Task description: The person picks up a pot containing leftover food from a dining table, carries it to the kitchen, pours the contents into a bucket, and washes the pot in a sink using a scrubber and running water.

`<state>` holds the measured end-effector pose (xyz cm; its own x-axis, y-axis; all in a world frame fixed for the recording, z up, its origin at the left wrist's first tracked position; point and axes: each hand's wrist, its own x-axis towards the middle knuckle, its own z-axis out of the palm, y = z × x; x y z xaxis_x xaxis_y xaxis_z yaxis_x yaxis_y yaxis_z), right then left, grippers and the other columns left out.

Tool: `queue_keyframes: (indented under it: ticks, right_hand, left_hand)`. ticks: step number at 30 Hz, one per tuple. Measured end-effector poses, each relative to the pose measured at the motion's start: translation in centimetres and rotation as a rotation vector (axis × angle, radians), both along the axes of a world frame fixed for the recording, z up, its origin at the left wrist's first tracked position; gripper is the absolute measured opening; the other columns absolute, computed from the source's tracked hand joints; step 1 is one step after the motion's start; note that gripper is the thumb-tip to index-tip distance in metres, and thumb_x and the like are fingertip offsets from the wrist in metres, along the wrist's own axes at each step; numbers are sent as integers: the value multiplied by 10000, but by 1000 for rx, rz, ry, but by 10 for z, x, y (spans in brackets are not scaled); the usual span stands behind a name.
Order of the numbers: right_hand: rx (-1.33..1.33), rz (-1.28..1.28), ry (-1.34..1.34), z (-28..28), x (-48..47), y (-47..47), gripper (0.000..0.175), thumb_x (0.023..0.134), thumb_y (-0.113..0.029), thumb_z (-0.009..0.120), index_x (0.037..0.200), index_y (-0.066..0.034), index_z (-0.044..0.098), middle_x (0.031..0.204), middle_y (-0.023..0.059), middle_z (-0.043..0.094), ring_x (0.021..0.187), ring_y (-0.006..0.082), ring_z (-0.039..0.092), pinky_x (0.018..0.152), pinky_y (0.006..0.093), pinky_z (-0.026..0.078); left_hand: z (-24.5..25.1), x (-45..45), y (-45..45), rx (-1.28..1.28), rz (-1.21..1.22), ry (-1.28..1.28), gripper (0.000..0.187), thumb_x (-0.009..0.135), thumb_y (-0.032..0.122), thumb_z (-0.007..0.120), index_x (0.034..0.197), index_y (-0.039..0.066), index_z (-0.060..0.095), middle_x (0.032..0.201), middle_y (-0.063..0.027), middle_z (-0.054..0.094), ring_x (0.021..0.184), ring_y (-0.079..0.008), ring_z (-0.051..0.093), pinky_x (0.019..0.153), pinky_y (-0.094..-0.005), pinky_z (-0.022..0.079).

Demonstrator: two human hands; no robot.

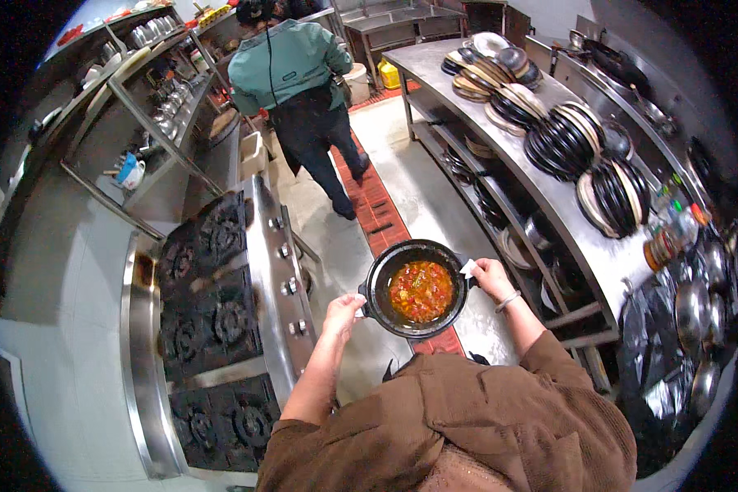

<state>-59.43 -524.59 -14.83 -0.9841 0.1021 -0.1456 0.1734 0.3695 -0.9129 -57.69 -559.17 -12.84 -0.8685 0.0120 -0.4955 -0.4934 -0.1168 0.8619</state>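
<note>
A round black pot (378, 295) with a red and orange stew (422, 291) in it is held out in front of me, over the floor. My left hand (343, 310) grips the pot's left handle through a piece of white cloth or paper. The right handle is pinched by my right hand (491, 278), also with a white piece between the fingers and the handle; a bangle is on that wrist. The pot looks roughly level.
At left stands a gas range (270, 246) with several burners. A steel worktable (553, 215) bearing stacked black and pale dishes (566, 140) runs along the right. A person (295, 74) in a green top is ahead, beside a red floor grating (369, 212). Metal shelves (154, 129) line the far left.
</note>
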Motion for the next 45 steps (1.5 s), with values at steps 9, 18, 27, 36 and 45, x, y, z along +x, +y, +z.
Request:
queue_keyframes:
  ticks: [9, 18, 27, 36, 45]
  right_hand:
    - [10, 25, -6, -4, -183, -36, 248, 759, -204, 536, 752, 31, 615, 631, 118, 597, 578, 176, 561, 583, 311, 437]
    - [41, -52, -61, 10, -352, -68, 403, 728, -393, 648, 709, 9, 615, 625, 82, 598, 578, 127, 546, 560, 281, 432]
    - [85, 1, -22, 7, -532, -92, 238, 723, -213, 560, 747, 16, 624, 644, 117, 616, 585, 186, 581, 556, 318, 447]
    - [193, 170, 96, -21, -731, -128, 261, 713, -209, 494, 683, 36, 578, 626, 223, 557, 612, 332, 575, 598, 409, 438]
    - [157, 206, -61, -21, -900, -177, 296, 772, -257, 499, 721, 14, 604, 608, 157, 578, 557, 237, 563, 569, 359, 439]
  left_hand:
    - [1, -155, -28, -42, 60, -23, 109, 814, 114, 586, 900, 48, 597, 828, -10, 607, 737, -126, 565, 648, -329, 483]
    - [-1, -338, -55, -69, 27, 17, 120, 794, 94, 595, 896, 31, 602, 815, -26, 609, 708, -128, 564, 593, -310, 487]
    - [2, -519, -83, -15, 67, 46, 52, 786, 77, 591, 824, 56, 619, 770, -15, 605, 701, -129, 556, 612, -325, 493]
    - [1, -669, -118, -150, 114, 44, 113, 779, 123, 617, 865, 50, 628, 741, 10, 605, 610, -76, 514, 558, -238, 424]
    - [-23, -816, -156, -63, 227, -47, 47, 781, 95, 606, 808, 59, 619, 696, 7, 595, 569, -79, 511, 521, -236, 435]
